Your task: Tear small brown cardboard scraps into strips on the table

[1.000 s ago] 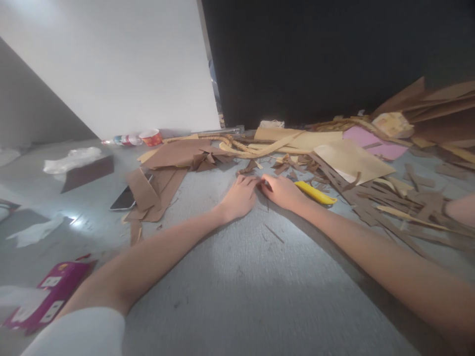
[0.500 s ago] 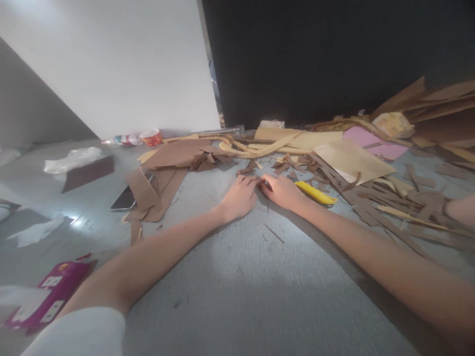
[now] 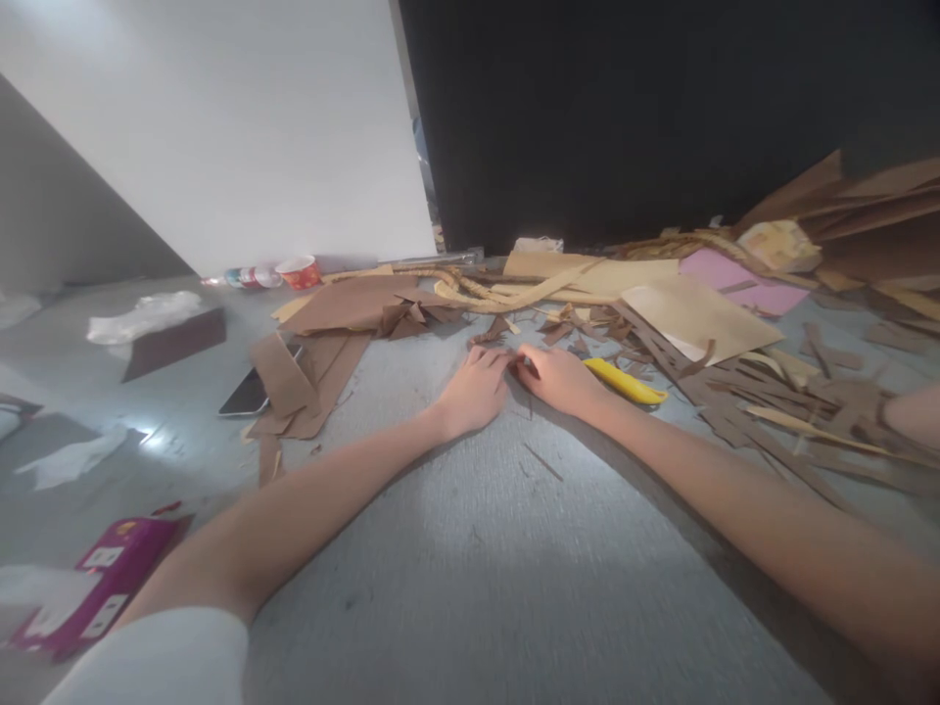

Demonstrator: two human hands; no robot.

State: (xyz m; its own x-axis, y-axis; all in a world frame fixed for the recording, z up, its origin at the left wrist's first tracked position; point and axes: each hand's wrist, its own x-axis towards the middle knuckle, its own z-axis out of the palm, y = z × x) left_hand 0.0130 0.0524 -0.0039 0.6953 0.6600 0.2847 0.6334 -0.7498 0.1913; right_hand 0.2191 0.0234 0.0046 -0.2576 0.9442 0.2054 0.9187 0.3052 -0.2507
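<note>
My left hand (image 3: 476,390) and my right hand (image 3: 552,378) meet at the fingertips on the grey tabletop (image 3: 470,548). The fingers of both are curled and pressed together. Small brown scraps lie just beyond them, and whatever the fingertips pinch is too small and covered to name. Right beside my right hand rests a yellow, banana-shaped object (image 3: 624,381). Brown strips (image 3: 491,333) lie just past my left fingers.
Brown sheets (image 3: 352,304) and a phone (image 3: 246,394) lie left. A tan sheet (image 3: 701,318), a pink sheet (image 3: 741,284) and many strips cover the right. A purple tissue pack (image 3: 110,578) sits front left, a red cup (image 3: 298,272) at the back. Another person's arm (image 3: 915,415) reaches in at right.
Both my hands keep almost the same place and pose. At the right edge, the other person's arm has shifted very slightly.
</note>
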